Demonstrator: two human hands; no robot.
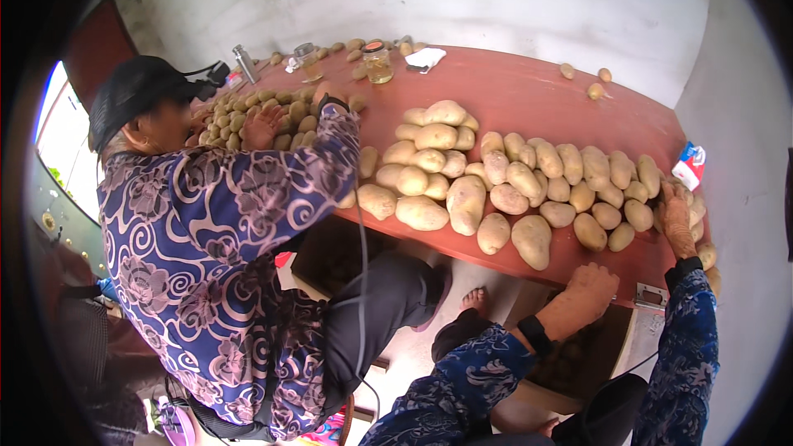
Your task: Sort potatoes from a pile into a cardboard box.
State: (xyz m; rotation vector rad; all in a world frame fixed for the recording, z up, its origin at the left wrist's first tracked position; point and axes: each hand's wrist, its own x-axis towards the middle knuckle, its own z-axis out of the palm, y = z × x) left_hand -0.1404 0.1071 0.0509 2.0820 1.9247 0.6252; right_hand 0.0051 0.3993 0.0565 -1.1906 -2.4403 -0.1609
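Note:
Rows of large tan potatoes point(570, 165) lie along the front of the red table point(462, 87). My right hand point(677, 216) reaches among the potatoes at the table's right end, touching them, with its fingers stretched forward. Over the front edge of the table is my left hand point(582, 293), its fingers curled in, and whatever they might hold is hidden. A big potato point(531, 241) lies just beyond it, apart from the hand. More potatoes point(706, 256) sit to the right of my right wrist.
On my left a person in a patterned top point(206, 198) handles a heap of smaller potatoes point(239, 120). Jars point(378, 64), a metal flask point(245, 64) and a white cloth point(425, 59) stand or lie farther back. A metal latch point(652, 296) is on the front edge; boxes are below.

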